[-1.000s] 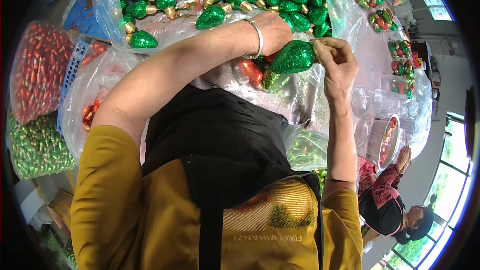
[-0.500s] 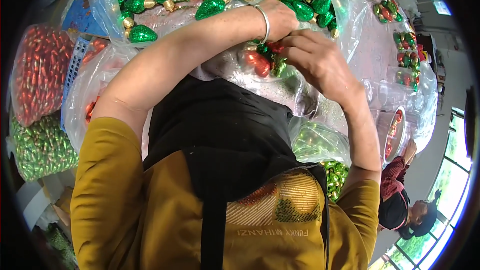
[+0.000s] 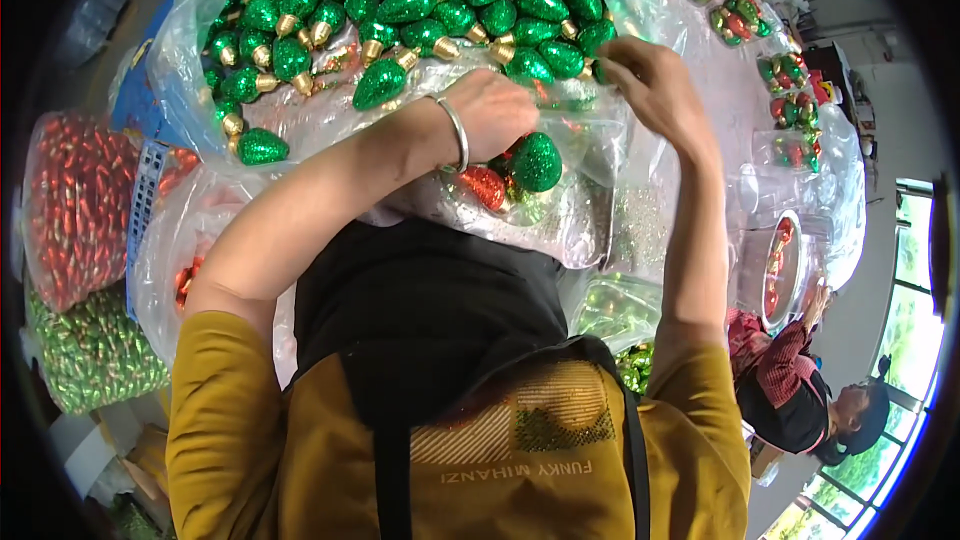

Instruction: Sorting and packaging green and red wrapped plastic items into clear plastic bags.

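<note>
Head view: left hand (image 3: 490, 112) grips red-and-green bulb ornaments (image 3: 537, 162); right hand (image 3: 655, 90), grip indeterminate, apparently selecting a green bulb (image 3: 597, 36); pinch seems required.

Upside-down pale lettering (image 3: 515, 472) on the mustard garment (image 3: 480, 510)

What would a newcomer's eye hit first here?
Probably the heap of glittery green bulb ornaments across the top. Next, the small red-and-green cluster at the left hand, near the centre. Then the red-filled bag above the green-filled bag, far left.
</note>
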Demonstrator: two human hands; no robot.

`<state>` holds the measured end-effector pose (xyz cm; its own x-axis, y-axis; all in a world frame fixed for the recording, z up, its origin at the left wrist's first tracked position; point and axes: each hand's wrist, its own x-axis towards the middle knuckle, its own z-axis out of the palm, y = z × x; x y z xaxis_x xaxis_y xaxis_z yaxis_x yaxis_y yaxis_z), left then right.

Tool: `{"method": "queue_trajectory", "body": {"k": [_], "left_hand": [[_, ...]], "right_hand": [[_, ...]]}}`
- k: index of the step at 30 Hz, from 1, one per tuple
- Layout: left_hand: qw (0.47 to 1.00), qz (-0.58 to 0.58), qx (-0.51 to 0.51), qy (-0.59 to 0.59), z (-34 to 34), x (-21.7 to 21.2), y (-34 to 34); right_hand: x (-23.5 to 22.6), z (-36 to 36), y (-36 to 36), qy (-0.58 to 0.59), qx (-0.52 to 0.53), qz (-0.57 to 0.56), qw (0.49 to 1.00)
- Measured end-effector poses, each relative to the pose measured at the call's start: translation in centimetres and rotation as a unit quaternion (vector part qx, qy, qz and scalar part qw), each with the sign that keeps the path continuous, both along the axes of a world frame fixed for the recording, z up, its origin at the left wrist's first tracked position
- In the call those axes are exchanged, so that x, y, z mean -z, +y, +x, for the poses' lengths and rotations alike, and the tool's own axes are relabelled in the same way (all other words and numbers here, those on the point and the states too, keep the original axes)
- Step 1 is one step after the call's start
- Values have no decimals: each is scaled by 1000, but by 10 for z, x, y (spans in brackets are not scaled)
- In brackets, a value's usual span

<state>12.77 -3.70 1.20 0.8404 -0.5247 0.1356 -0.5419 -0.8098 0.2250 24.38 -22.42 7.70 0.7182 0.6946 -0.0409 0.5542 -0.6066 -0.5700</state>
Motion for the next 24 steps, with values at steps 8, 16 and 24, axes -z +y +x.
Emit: {"method": "queue_trajectory", "body": {"k": [8,16,24], "left_hand": [[997,-63,-11,-54,-11,-13,-7],[995,-62,64,-43,-7,-31,-11],[995,32,6,98,9,-31,-33]], "right_hand": [[53,1,15,-24,39,212,976],[41,-80,-53,164,123,299,932],[21,-106,-30,13,52,207,977]]}}
